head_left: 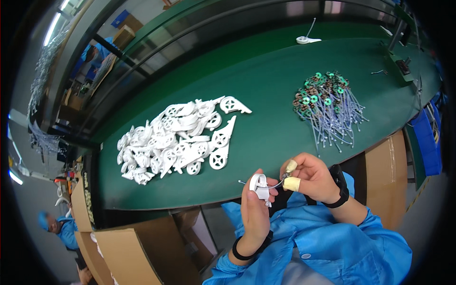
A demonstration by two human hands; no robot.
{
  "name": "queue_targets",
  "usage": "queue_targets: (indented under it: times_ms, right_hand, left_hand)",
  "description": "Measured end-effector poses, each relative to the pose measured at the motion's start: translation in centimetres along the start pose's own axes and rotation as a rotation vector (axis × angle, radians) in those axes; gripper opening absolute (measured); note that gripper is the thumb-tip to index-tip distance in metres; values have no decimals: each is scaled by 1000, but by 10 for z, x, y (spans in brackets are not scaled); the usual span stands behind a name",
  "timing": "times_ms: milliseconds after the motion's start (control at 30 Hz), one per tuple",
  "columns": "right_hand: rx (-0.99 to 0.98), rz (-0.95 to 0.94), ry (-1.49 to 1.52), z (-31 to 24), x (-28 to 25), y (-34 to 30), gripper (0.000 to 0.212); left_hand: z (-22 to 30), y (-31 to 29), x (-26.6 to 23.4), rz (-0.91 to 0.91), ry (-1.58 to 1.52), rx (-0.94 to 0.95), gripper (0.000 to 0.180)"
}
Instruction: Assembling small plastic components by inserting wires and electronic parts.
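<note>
My left hand (254, 214) is closed round a white plastic housing (259, 184) with a rounded top, held just in front of the bench's near edge. Through the housing runs a thin grey cable (272, 186), its free end poking out on the left. On the other side my right hand (314, 181) pinches the cable's end, where a small dark part sits mostly hidden between finger and thumb. Pale yellow coverings wrap the tips of that thumb and finger.
A heap of white wheel-shaped housings (183, 137) lies left on the green bench (266, 137). To the right is a pile of cabled green and copper parts (327, 102). One housing (308, 40) sits far back. Cardboard boxes (128, 256) stand below; a co-worker (61, 228) is far left.
</note>
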State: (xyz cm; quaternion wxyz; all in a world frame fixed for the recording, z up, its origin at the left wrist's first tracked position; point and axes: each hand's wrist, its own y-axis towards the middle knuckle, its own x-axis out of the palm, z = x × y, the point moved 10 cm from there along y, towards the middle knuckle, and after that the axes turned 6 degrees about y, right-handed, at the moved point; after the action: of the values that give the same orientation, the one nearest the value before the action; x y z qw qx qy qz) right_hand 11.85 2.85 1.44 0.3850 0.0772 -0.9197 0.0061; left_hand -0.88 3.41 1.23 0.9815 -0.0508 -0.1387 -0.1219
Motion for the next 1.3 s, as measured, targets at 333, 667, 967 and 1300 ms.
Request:
queue_targets:
  times_ms: [333, 667, 967, 1300]
  right_hand:
    - [-265, 63, -202, -5, 15, -6, 32]
    - [-425, 113, -800, -45, 29, -18, 21]
    - [-197, 160, -481, -32, 12, -17, 23]
    - [-669, 108, -1080, -53, 37, -20, 26]
  left_hand:
    - [-2, -4, 8, 65, -125, -8, 63]
    - [0, -5, 39, -170, 131, 5, 70]
    - [-7, -2, 45, -210, 167, -34, 76]
    - [-4, -4, 42, -134, 256, 5, 77]
